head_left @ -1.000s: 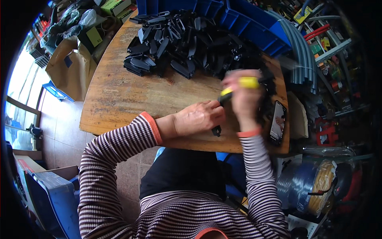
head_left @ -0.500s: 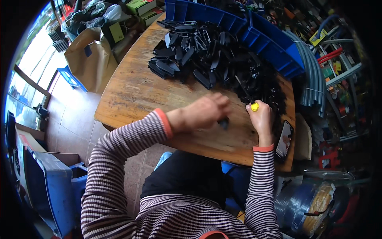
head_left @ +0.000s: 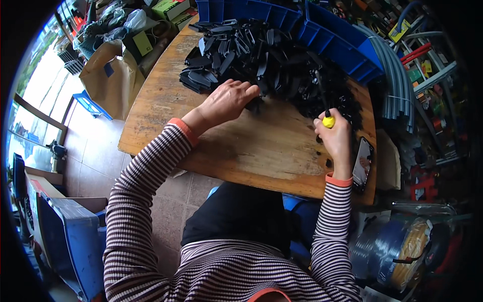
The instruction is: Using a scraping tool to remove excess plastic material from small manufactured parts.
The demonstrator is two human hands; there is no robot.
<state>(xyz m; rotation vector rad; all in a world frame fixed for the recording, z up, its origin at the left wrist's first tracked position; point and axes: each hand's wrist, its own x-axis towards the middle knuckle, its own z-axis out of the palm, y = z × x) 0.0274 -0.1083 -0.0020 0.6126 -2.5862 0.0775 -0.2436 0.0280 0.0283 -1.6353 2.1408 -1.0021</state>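
Note:
A large heap of black plastic parts (head_left: 229, 53) covers the far half of the wooden table. My left hand (head_left: 229, 102) is at the heap's near edge, palm down with the fingers curled. Its fingertips are partly hidden, with dark parts just under and beside them; what they grip does not show. In my right hand (head_left: 337, 136), closed near the table's right side, is a screwdriver (head_left: 328, 122) with a yellow handle. Its dark shaft points away from me over the heap's right part, where the tip is hard to make out against the black.
Blue plastic bins (head_left: 342, 48) stand along the table's far edge. A phone (head_left: 363, 163) lies beside my right wrist. Left of the table are a brown paper bag (head_left: 113, 78) and a blue crate (head_left: 75, 241). Grey tubing (head_left: 397, 95) hangs at the right, above wrapped coils (head_left: 392, 249).
My left hand has moved left and away from me, from over the bare tabletop to the heap's edge. My right hand has shifted slightly farther off, and the screwdriver shaft is turned differently.

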